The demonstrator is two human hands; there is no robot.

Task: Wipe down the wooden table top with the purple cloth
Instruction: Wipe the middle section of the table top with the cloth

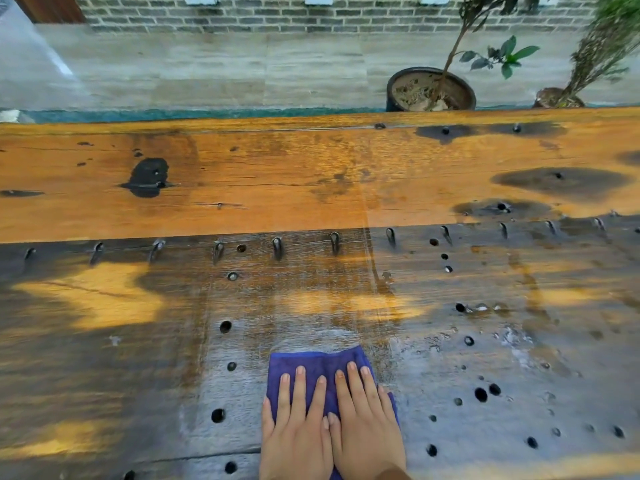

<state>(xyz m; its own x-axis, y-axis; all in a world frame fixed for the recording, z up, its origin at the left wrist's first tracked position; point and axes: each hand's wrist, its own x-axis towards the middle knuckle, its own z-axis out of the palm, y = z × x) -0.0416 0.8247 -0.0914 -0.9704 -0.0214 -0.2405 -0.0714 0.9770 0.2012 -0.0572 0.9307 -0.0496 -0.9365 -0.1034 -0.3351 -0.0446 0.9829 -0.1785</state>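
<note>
- Pressing flat with both hands, head view: left hand (294,424) and right hand (367,420) lie side by side on the cloth (317,367), fingers straight and spread, nothing gripped.
- Cloth sits at six o'clock on the table (311,174), near the front edge, folded into a pad, its far edge poking out past the fingertips.
- Wet sheen shows around the cloth and off toward four o'clock; the orange plank at twelve o'clock looks dry, so I'd judge much is left to wipe.
- Risk: holes (225,326) dot the near plank and metal staples (277,247) run along the seam at twelve o'clock; a forward push could snag the cloth or catch a fingertip.
- Risk: with flat palms only, the pad could bunch or slip on the wet wood.
- Potted plant (431,88) stands beyond the far edge at one o'clock.
</note>
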